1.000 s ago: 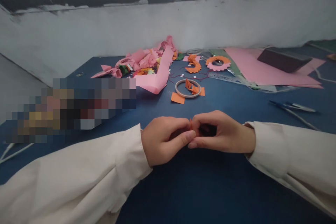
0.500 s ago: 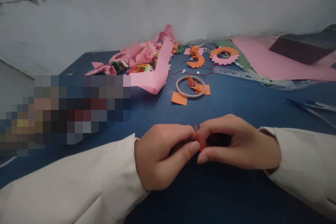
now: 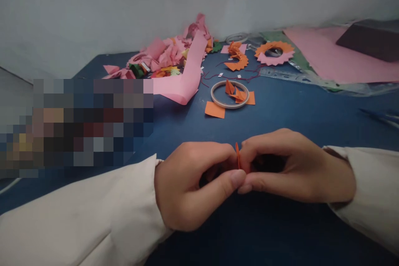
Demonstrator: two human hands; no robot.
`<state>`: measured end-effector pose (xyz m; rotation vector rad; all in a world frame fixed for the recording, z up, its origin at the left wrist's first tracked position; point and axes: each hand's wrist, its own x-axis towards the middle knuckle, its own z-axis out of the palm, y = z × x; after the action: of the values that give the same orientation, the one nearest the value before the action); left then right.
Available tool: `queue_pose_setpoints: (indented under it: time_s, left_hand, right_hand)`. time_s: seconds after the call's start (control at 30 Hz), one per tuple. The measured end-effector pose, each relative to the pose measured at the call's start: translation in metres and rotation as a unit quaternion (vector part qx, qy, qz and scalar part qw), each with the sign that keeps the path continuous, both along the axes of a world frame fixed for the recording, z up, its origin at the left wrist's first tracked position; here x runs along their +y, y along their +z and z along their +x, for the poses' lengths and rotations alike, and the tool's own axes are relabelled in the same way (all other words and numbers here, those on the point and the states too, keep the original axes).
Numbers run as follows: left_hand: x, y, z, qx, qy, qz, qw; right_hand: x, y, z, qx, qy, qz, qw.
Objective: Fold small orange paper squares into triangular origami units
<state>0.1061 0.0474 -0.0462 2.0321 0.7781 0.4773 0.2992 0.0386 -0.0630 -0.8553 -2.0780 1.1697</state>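
Note:
Between my two hands is a small folded piece of orange paper (image 3: 237, 156), seen nearly edge-on. My left hand (image 3: 198, 185) pinches it from the left with thumb and fingers. From the right, my right hand (image 3: 289, 166) grips it the same way, and the thumb tips meet below it. Most of the paper is hidden by the fingers. Beyond the hands lies a tape roll (image 3: 215, 99) with folded orange paper pieces (image 3: 230, 87) inside its ring. A flat orange paper slip (image 3: 215, 109) touches its lower left edge.
A pile of pink folded paper (image 3: 170, 60) and a long pink strip (image 3: 195, 58) lie at the back left. Behind the tape are a curved orange paper chain (image 3: 240, 62) and an orange-and-pink paper ring (image 3: 274, 53). Pink sheets (image 3: 324, 58) and a dark box (image 3: 370, 40) sit back right.
The view has shifted slightly, so the table items appear higher. Both hands keep pinching the orange paper, with the thumbs pressed closer together.

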Motion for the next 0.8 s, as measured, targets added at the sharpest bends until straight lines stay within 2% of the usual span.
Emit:
queue_pose_setpoints:
  time_s: [0.27, 0.8]
  left_hand:
    - [0.0002, -0.0005, -0.0002, -0.013, -0.003, 0.020, 1.000]
    - [0.0005, 0.0010, -0.0027, -0.007, -0.034, 0.022, 0.999]
  right_hand:
    - [-0.0021, 0.0017, -0.0005, 0.018, 0.000, 0.017, 1.000]
    - [-0.0014, -0.0012, 0.0009, 0.001, 0.006, 0.004, 1.000]
